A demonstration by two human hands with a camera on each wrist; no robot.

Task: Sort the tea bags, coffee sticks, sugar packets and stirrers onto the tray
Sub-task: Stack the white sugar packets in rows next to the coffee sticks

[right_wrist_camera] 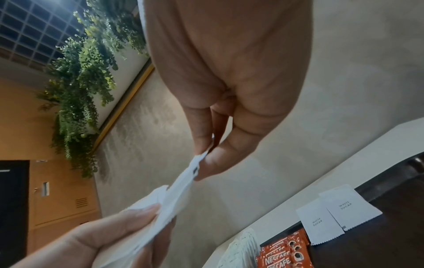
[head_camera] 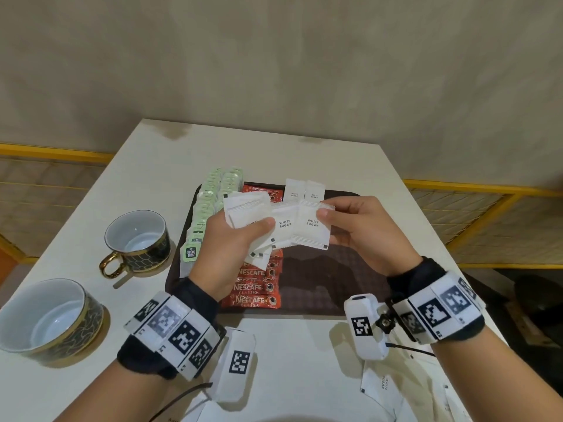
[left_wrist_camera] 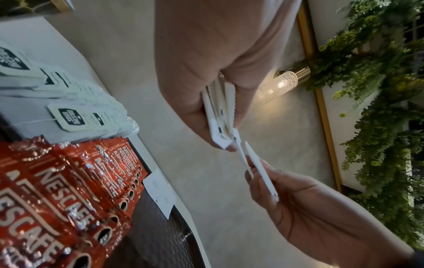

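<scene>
the left hand (head_camera: pixel 227 239) grasps a fanned bundle of white sugar packets (head_camera: pixel 249 213) above the dark tray (head_camera: pixel 335 287), thumb pressed over the front of the bundle. the right hand (head_camera: pixel 362 229) pinches the top corner of one sugar packet (head_camera: pixel 312 228) at the bundle's right edge, thumb in front and fingers behind. on the tray, a column of pale green tea bags (head_camera: pixel 210 208) runs along the left side, red coffee sticks (head_camera: pixel 259 287) lie stacked just beside them, and two sugar packets on the tray (head_camera: pixel 304 191) sit side by side at the far edge

only the head view takes in the white table (head_camera: pixel 304 345), the two dark cups with gold trim (head_camera: pixel 137 239) left of the tray, and more loose packets (head_camera: pixel 384 388) at the near right edge, partly cut off by the frame. the left wrist view alone shows the bundle edge-on and the pinched packet standing a little apart from its neighbour, plus a wall lamp (left_wrist_camera: pixel 282 81) and hanging greenery (left_wrist_camera: pixel 378 108). the right wrist view gives the pinch close up

the middle of the coffee stack is hidden behind the left hand and bundle. how many packets the bundle holds cannot be counted. no stirrers can be made out
</scene>
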